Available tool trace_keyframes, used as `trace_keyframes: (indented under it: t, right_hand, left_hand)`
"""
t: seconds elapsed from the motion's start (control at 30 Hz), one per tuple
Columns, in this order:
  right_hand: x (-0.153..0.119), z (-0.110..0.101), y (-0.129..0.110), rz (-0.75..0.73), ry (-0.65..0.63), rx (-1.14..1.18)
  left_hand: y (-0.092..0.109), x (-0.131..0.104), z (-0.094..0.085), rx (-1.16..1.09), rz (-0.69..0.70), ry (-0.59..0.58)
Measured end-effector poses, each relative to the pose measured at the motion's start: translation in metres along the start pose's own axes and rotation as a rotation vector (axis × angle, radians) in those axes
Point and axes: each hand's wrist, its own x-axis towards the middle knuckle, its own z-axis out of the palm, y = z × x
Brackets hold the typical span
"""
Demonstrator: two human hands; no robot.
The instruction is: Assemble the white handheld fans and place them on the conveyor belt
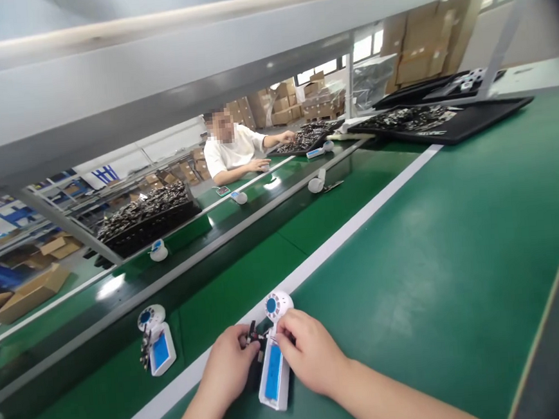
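A white plastic housing (282, 390) with a round head and a blue panel along its body lies on the green work surface between my hands. My left hand (231, 363) pinches a small dark circuit board with wires (254, 335), just left of the housing's neck. Curled over the neck, my right hand (313, 352) has its thumb and fingertips pressed together at the thin wires (272, 339). What exactly lies between the right fingertips is partly hidden. The housing's round head (276, 305) shows beyond my fingers.
On the green conveyor belt (209, 299) sits another white housing (162, 351) with dark parts beside it. Black trays (476, 126) heaped with dark parts stand at the far right. Across the line sits a person in a white shirt (236, 151), near another tray. A shelf beam (152, 71) crosses overhead.
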Motion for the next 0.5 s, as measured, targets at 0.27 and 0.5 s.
trace_keyframes:
  t: [0.27, 0.5]
  right_hand:
    - [0.000, 0.010, -0.011, 0.032, 0.051, 0.135]
    - [-0.003, 0.010, -0.015, 0.129, -0.015, 0.043]
  left_hand:
    - [0.014, -0.036, 0.008, -0.226, 0.061, 0.259]
    - [0.005, -0.042, 0.039, -0.297, 0.197, 0.430]
